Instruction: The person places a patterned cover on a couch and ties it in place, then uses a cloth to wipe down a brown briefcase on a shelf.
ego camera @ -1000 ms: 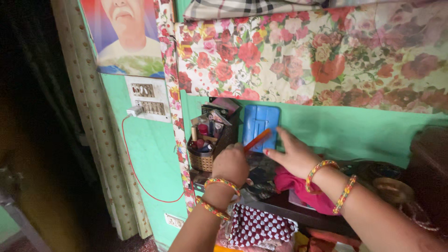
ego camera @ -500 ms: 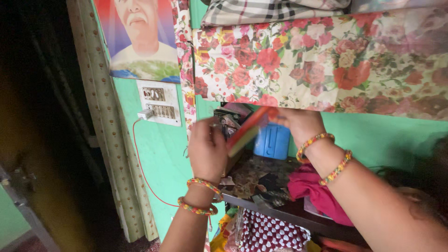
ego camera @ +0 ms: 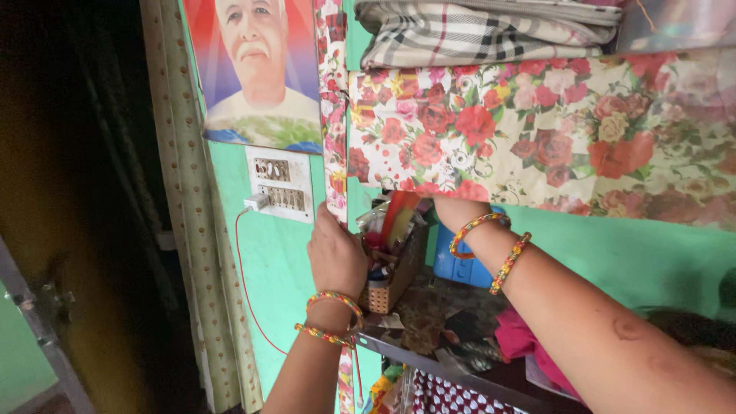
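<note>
A dark shelf [ego camera: 491, 376] carries the things, and its front edge runs down to the right. On it stands a small woven basket [ego camera: 395, 276], full of small items, at the left end. Behind it a blue box [ego camera: 460, 268] leans on the green wall. A pink cloth [ego camera: 525, 345] lies to the right.

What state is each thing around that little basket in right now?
Wicker basket: upright on the shelf, crammed full.
Orange comb: standing in the basket.
Left hand: pressed against the basket's side.
Right hand: mostly hidden behind the floral cloth.
Charger: plugged into the switchboard.
</note>
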